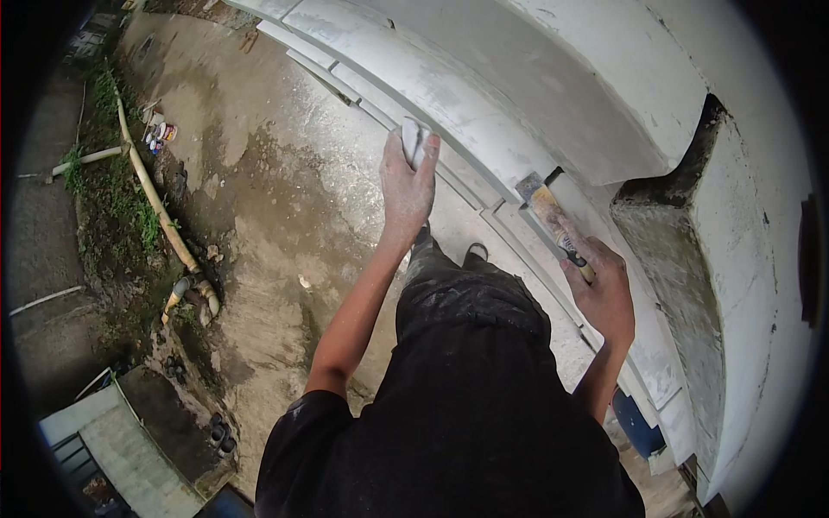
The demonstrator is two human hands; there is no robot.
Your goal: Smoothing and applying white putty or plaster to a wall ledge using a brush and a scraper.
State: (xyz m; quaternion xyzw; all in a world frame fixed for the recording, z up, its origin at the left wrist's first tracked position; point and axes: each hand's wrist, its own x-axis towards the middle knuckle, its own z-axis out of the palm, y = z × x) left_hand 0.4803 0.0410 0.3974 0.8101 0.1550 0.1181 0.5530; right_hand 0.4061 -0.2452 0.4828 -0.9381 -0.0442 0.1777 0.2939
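Right hand (604, 285) is closed round the handle end of a scraper (553, 214), a flat-bladed thing with a stained yellowish body. The scraper points up and away from the fingers, and its blade end is at the white moulding (471, 142), just beside a dark gap (553, 175). Can't tell from up here if the blade's touching or just over the surface.

Left hand (409, 186) is clamped on a pale grey-white piece (414, 142), thumb on one side, fingers on the other. It sticks up past the fingertips, close to the moulding's outer edge. No idea what it is exactly, the grip hides a good bit. The hand's pretty dusty too.

What'd worry me: dusty skin plus a grip that far back on the handle, so the scraper could twist if the blade catches on the lip of that gap. Lean in too hard and I reckon the corner could gouge the white surface. The left-hand piece could slip if the dust makes it slick, and the pale-splashed ground (337, 164) is right below that hand. A shoe (477, 250) shows between the two hands, nearer the body, so a dropped tool might land on a foot.
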